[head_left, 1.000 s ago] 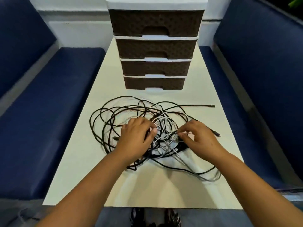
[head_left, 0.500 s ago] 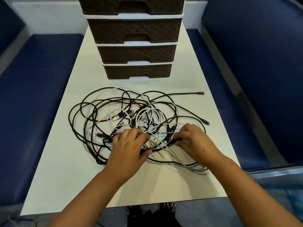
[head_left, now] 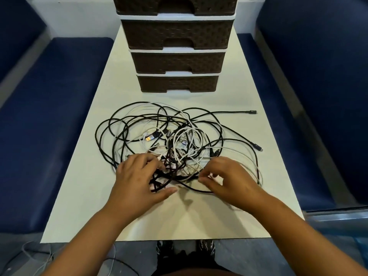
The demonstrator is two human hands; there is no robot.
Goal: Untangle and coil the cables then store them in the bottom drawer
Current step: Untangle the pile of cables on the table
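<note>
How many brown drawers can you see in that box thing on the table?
4. They are stacked: the bottom drawer nearest the cables, the second drawer above it, the third drawer higher, and the top drawer cut off by the picture's edge. More may sit above, out of view.

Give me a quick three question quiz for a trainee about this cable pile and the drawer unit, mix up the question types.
1. True or false: the bottom drawer is already pulled open.
2. Which colours of cable make up the tangled pile on the table?
A. black and white
B. red and green
C. only white
3. Fill in: the left hand and right hand both work at the ____ edge of the pile, the side closest to the person.

Key: 1 false, all four visible drawers are shut; 2 A; 3 near.
</note>
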